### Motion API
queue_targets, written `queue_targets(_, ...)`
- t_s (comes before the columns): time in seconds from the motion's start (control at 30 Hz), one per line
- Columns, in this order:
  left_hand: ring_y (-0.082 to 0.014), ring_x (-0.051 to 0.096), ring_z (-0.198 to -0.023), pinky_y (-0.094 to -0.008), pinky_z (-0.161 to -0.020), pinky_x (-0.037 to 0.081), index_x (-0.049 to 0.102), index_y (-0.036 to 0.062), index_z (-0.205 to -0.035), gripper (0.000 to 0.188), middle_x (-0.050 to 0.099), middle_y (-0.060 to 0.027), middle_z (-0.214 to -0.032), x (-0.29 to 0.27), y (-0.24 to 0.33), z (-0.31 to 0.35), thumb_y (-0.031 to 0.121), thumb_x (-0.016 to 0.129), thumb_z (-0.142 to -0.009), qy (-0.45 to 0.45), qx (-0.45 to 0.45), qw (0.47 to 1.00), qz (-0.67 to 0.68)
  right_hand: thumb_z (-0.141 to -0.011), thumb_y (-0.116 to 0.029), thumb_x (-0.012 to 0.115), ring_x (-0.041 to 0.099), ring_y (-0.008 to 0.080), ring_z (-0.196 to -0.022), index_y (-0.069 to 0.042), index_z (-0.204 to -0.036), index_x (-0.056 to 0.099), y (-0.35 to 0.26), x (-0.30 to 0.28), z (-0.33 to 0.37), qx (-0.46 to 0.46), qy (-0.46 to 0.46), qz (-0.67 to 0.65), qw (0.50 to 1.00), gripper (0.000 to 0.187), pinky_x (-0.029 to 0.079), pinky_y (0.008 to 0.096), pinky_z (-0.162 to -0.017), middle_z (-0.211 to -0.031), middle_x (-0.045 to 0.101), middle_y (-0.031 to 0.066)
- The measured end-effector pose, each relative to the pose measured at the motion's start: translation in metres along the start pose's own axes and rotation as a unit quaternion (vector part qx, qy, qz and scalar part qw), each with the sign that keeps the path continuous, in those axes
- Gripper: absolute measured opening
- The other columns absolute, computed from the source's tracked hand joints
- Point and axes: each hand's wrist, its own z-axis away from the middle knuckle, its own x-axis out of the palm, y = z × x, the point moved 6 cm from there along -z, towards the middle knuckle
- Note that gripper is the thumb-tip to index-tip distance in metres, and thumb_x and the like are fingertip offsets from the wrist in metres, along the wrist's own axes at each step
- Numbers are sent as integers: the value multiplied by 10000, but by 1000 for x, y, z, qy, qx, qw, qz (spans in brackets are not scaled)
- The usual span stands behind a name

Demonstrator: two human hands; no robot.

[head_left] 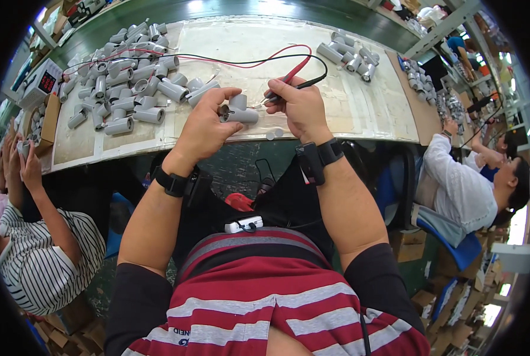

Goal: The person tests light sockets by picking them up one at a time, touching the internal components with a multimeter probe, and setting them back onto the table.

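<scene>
Grey T-shaped housing (241, 114), and it's up in the left hand (202, 123), over the middle of the tabletop's (217, 40) near edge! Thumb on the near side, forefinger on the far side, parted about the housing's width and gripping it. Opposite, the right hand (303, 105) has its fingers closed around two test probes, one red (297, 69), one black (312, 82), tips pointed at the housing's right end; whether they touch, I cannot tell. Two small grey caps (274, 134) sit right by the near edge. Red and black leads (247, 63) sweep leftward, reaching a great heap of grey housings (120, 77) across the tabletop's left end. Smaller cluster (354, 63) near the far right corner!
</scene>
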Motion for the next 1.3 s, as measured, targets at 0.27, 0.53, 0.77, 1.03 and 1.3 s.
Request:
queue_targets(0.27, -143, 660, -941, -282, -815, 557, 531, 14, -1384, 652, 651, -82, -1178, -1, -6, 0, -29, 801, -792, -7, -55, 997, 56, -951, -132, 725, 683, 179, -697, 44, -999, 690, 2, 2, -1, -40, 4, 21, 999, 185, 581, 291, -590, -842, 710, 113)
queue_targets(0.53, -130, 665, -948, -261, -820, 557, 536, 8, -1377, 619, 676, -83, -1121, 1, -4, -3, -33, 795, -816, -7, -64, 996, 57, -930, -157, 747, 672, 131, -666, 44, -980, 707, 8, 4, -1, -63, 20, 186, 980, 210, 559, 258, -578, -807, 715, 84)
queue_targets(0.77, -126, 648, -888, -269, -789, 550, 573, -15, -1347, 607, 676, -87, -1141, 1, -16, -7, 31, 828, -798, 6, -84, 992, 91, -929, -167, 748, 669, 114, -658, 37, -977, 720, 11, 2, -1, -69, 27, 201, 977, 211, 546, 244, -574, -809, 726, 75)
queue_targets(1.03, -145, 674, -954, -272, -817, 557, 560, -37, -1346, 591, 678, -110, -1122, 1, -21, -8, 25, 820, -818, 8, -83, 986, 141, -931, -177, 750, 661, 108, -645, 30, -969, 727, 16, -5, -1, -76, 40, 167, 982, 211, 541, 246, -579, -804, 723, 61)
queue_targets(1.3, -162, 679, -986, -280, -858, 564, 542, -54, -1352, 570, 673, -121, -1135, 0, -18, -11, -5, 794, -843, 3, -87, 983, 159, -935, -177, 752, 650, 103, -642, 10, -976, 727, 21, -4, -4, -67, 34, 199, 977, 193, 535, 242, -588, -792, 712, 45)
